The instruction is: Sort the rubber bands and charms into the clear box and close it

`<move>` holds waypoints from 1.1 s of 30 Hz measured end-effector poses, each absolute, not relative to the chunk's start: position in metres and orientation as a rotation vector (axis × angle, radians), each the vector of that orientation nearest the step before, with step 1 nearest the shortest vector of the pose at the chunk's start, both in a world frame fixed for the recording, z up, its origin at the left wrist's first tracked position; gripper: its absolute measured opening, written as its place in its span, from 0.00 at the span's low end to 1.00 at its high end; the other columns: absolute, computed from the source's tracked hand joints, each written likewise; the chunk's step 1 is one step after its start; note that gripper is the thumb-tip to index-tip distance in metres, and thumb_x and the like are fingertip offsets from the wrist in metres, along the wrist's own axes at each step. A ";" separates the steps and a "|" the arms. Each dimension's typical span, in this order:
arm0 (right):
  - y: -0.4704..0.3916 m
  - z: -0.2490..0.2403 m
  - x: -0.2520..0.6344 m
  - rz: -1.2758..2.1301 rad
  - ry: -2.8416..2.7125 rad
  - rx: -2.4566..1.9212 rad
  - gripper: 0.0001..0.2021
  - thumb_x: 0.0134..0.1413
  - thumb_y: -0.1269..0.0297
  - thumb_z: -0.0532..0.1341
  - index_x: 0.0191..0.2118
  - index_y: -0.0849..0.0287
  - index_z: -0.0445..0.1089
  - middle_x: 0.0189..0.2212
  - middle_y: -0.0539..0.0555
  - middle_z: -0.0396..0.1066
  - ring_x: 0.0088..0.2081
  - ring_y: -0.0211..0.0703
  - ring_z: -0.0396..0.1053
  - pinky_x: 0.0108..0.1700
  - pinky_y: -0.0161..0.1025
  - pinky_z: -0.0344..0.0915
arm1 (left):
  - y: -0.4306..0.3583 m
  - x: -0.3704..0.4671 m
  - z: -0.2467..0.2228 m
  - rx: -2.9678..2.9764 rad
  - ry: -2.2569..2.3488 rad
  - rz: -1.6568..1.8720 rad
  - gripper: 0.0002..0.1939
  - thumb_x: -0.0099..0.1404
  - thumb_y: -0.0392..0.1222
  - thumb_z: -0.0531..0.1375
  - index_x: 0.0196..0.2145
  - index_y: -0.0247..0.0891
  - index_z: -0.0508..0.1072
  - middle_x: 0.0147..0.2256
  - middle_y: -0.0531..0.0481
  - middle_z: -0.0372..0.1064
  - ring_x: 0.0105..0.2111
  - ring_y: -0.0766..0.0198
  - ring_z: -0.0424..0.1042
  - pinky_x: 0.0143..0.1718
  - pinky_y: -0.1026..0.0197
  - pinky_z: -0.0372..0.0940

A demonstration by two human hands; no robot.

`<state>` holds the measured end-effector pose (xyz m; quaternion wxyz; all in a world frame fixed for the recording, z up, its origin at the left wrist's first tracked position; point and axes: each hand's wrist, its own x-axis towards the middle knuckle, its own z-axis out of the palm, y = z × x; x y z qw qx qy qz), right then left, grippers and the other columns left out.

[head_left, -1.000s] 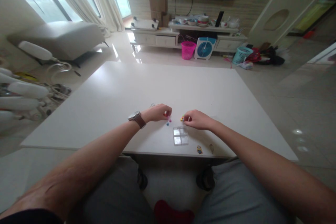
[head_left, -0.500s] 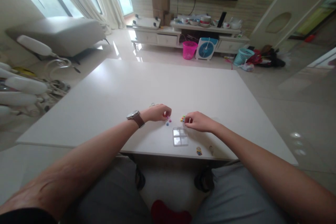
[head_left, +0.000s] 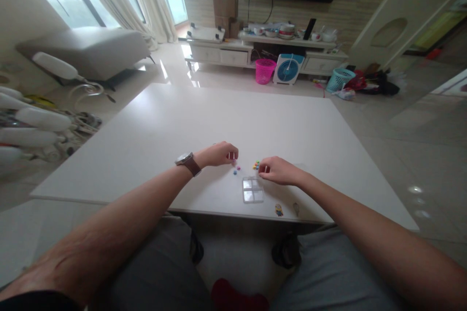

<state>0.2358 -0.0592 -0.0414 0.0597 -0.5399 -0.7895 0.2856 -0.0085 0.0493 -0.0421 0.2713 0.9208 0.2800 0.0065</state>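
My left hand, with a brown-strapped watch at its wrist, hovers low over the white table. Its fingers curl down to a pinch above a few small pink and blue beads; whether one is between the fingertips is hidden. Just right of a small cluster of yellow, green and blue beads, my right hand is closed, thumb and fingers bent together. What it holds, if anything, cannot be made out. A clear box with four compartments lies in front of both hands.
Near the table's front edge lie a yellow-and-blue cartoon figure charm and a small metal ring piece. Beyond the table stand a pink basket, a blue fan and a low cabinet. White-padded chairs are at the left.
The view has shifted slightly. My left hand has drawn a little up and away from the pink and blue beads. My right hand stays by the colourful cluster.
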 end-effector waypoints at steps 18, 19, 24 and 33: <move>-0.055 -0.041 0.230 0.858 -2.367 -1.631 0.06 0.50 0.67 0.61 0.33 0.60 0.76 0.33 0.53 0.77 0.32 0.38 0.70 0.34 0.32 0.60 | 0.042 -0.003 -0.056 2.633 0.770 -0.072 0.07 0.56 0.41 0.63 0.33 0.41 0.78 0.34 0.52 0.74 0.32 0.66 0.71 0.35 0.66 0.61; -0.056 -0.040 0.231 0.858 -2.369 -1.628 0.06 0.51 0.67 0.61 0.32 0.60 0.76 0.33 0.53 0.76 0.32 0.38 0.70 0.33 0.32 0.60 | 0.042 -0.003 -0.056 2.634 0.771 -0.066 0.06 0.55 0.41 0.63 0.33 0.41 0.78 0.34 0.52 0.74 0.32 0.66 0.71 0.35 0.66 0.61; -0.061 -0.038 0.236 0.890 -2.367 -1.617 0.07 0.52 0.66 0.61 0.33 0.60 0.76 0.32 0.53 0.76 0.31 0.38 0.69 0.33 0.32 0.60 | 0.043 -0.005 -0.057 2.589 0.778 -0.058 0.05 0.57 0.43 0.64 0.31 0.41 0.78 0.30 0.54 0.75 0.29 0.67 0.71 0.33 0.66 0.59; -0.057 -0.035 0.238 0.901 -2.363 -1.611 0.08 0.54 0.63 0.60 0.32 0.59 0.76 0.31 0.53 0.75 0.31 0.39 0.69 0.35 0.34 0.62 | 0.050 -0.004 -0.055 2.593 0.817 -0.022 0.08 0.56 0.44 0.66 0.35 0.42 0.78 0.35 0.53 0.76 0.33 0.65 0.71 0.33 0.65 0.58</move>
